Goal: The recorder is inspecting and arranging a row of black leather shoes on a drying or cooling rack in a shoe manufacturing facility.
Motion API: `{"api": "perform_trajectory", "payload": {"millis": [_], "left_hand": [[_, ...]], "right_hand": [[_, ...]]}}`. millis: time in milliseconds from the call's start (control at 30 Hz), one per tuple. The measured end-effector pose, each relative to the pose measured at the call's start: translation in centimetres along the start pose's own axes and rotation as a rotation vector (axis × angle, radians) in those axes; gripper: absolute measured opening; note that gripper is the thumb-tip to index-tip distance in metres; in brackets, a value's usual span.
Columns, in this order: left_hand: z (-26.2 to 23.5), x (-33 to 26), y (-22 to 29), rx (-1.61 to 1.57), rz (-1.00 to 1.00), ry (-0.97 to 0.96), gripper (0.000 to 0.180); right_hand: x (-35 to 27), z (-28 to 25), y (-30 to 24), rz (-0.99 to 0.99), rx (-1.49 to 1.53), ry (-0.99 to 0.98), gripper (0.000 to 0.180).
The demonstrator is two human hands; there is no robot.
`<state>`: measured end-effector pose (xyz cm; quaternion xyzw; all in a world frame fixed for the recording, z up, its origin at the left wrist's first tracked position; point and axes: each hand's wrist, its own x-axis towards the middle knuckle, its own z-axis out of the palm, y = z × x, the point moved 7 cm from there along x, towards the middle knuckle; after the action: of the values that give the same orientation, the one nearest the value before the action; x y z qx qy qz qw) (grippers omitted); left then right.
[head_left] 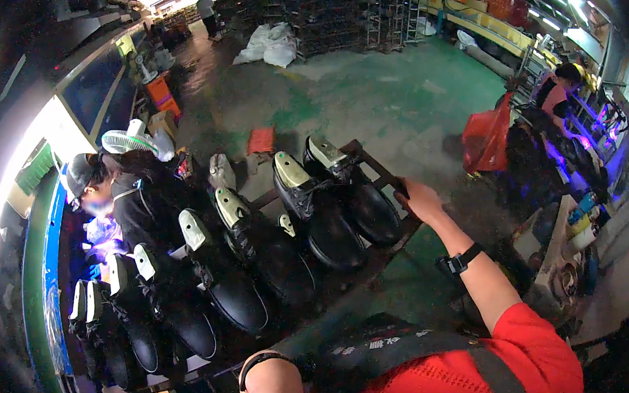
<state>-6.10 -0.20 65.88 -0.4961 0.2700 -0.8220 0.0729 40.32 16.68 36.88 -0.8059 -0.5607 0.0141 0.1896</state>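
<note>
A row of several black lace-up shoes [237, 297] stretches from left to centre, with pale shoe lasts [194, 229] sticking out of their openings. They rest on a dark shoe rack [371, 163]. At the rack's right end my right hand [422, 200] is closed around the frame, beside the rightmost shoe [368, 205]. A black watch sits on that wrist. My left arm comes in at the bottom with a black band round it, near the rack's front edge; the left hand itself does not show.
A person in dark clothes and a cap [139, 197] bends close beyond the shoes at left, beside a fan [130, 140]. Another person [556, 93] works at right near a red sheet [489, 136]. White sacks [271, 44] and tall racks [325, 19] stand far off.
</note>
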Motion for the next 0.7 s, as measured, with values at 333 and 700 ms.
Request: {"api": "perform_trajectory", "payload": {"millis": [333,700], "left_hand": [[-0.8,-1.0,0.3,0.010,0.012,0.122,0.053],[-1.1,-1.6,0.4,0.033,-0.035,0.081,0.059]], "right_hand": [[-0.1,0.0,0.2,0.072,-0.013,-0.038,0.048],[0.0,0.4,0.3,0.098,0.040,-0.105,0.049]]}}
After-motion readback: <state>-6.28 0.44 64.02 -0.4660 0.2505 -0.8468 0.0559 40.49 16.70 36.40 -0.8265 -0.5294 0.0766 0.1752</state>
